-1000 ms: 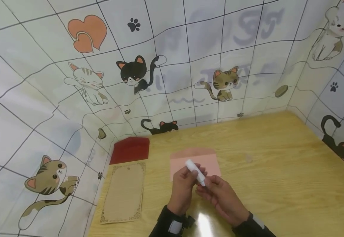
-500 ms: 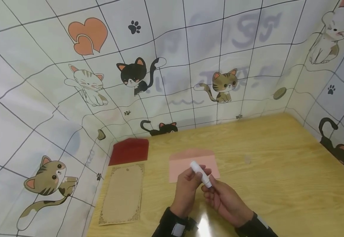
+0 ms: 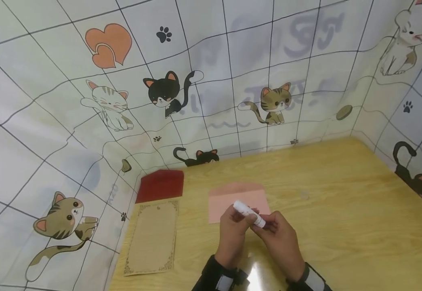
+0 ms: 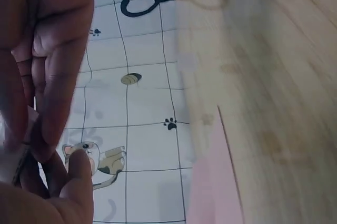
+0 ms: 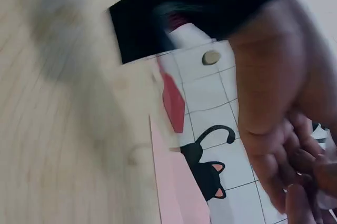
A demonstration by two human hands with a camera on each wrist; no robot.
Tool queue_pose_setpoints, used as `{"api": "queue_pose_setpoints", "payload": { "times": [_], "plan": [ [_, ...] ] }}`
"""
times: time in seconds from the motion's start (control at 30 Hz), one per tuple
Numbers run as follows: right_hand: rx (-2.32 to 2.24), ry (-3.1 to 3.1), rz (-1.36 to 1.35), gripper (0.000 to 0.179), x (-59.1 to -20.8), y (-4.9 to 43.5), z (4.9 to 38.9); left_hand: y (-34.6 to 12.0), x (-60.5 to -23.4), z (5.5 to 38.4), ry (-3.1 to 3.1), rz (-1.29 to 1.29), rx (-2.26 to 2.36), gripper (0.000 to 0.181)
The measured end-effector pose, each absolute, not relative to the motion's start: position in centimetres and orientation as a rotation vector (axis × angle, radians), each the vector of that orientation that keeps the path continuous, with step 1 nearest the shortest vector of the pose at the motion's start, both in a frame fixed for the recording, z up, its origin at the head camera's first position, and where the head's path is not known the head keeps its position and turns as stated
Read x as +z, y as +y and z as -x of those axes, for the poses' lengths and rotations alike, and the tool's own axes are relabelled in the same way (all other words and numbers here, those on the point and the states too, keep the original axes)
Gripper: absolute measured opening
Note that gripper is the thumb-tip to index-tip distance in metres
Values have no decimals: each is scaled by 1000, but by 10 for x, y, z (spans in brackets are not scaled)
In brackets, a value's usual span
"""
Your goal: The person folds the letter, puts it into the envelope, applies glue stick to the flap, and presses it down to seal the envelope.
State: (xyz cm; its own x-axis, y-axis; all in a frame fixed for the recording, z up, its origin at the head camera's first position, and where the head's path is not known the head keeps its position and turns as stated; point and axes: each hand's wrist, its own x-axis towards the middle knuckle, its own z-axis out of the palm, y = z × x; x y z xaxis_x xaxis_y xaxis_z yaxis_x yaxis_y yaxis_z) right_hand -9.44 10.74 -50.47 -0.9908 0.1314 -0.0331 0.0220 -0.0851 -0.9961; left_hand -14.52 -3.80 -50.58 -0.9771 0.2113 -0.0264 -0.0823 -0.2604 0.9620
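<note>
Over the near edge of the pink envelope (image 3: 225, 201), a white glue stick (image 3: 241, 207) slants between both hands. My left hand (image 3: 231, 236) grips its barrel, thumb lying along the top. At the lower right end, my right hand (image 3: 282, 241) pinches the stick between thumb and fingers. In the left wrist view only a pale bit of the glue stick (image 4: 10, 147) shows at the left edge among the fingers. The right wrist view has fingers crowded at its lower right, hiding most of the stick. Beneath, the pink envelope lies with its flap spread toward the wall.
A red envelope (image 3: 161, 186) lies at the table's back left corner. In front of it is a tan sheet with a decorated border (image 3: 150, 238). Cat-patterned cloth walls (image 3: 218, 97) rise along the left, back and right of the wooden table (image 3: 341, 210).
Both hands have shifted slightly to the right with the glue stick, which now lies flatter. The right hand has turned at its lower end. Envelopes and tan sheet stay put.
</note>
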Motion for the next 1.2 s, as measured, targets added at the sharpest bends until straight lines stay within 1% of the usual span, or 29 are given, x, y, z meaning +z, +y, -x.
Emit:
{"api": "queue_pose_setpoints", "payload": {
  "times": [0.03,0.1,0.17,0.23,0.27,0.33,0.43,0.53,0.57,0.63,0.73,0.83,0.93,1.1,1.2],
  "plan": [
    [2294,-2068,119,26,-505,109,94,-37,-505,145,1783,-168,2355,21],
    [2577,-1945,-31,23,-507,116,93,-37,-504,145,1780,-188,2354,20],
    [2938,-1746,-163,31,-509,125,94,-40,-504,145,1763,-208,2349,21],
    [3181,-1595,-251,40,-511,133,96,-44,-504,145,1737,-236,2337,25],
    [3248,-1532,-258,40,-512,135,97,-46,-504,145,1719,-252,2330,26],
    [3260,-1499,-255,33,-514,137,98,-47,-504,145,1689,-271,2318,28],
    [3126,-1570,-119,22,-513,135,97,-47,-504,146,1688,-260,2313,25],
    [2844,-1748,72,7,-509,126,96,-44,-505,145,1721,-207,2322,20],
    [2753,-1796,143,8,-507,122,95,-43,-506,145,1732,-188,2329,20],
    [2585,-1887,246,17,-504,116,95,-41,-506,144,1737,-161,2351,19],
    [2468,-1950,320,27,-503,111,94,-39,-507,144,1734,-143,2368,19],
    [2376,-2029,315,31,-504,109,93,-39,-509,144,1730,-147,2361,17],
    [2352,-2083,293,28,-505,112,93,-40,-511,145,1732,-150,2329,15],
    [2375,-2141,233,30,-507,120,95,-41,-513,146,1783,-131,2243,16],
    [1971,-2386,120,37,-510,127,97,-41,-514,146,1880,-114,2162,22]
  ]
}}
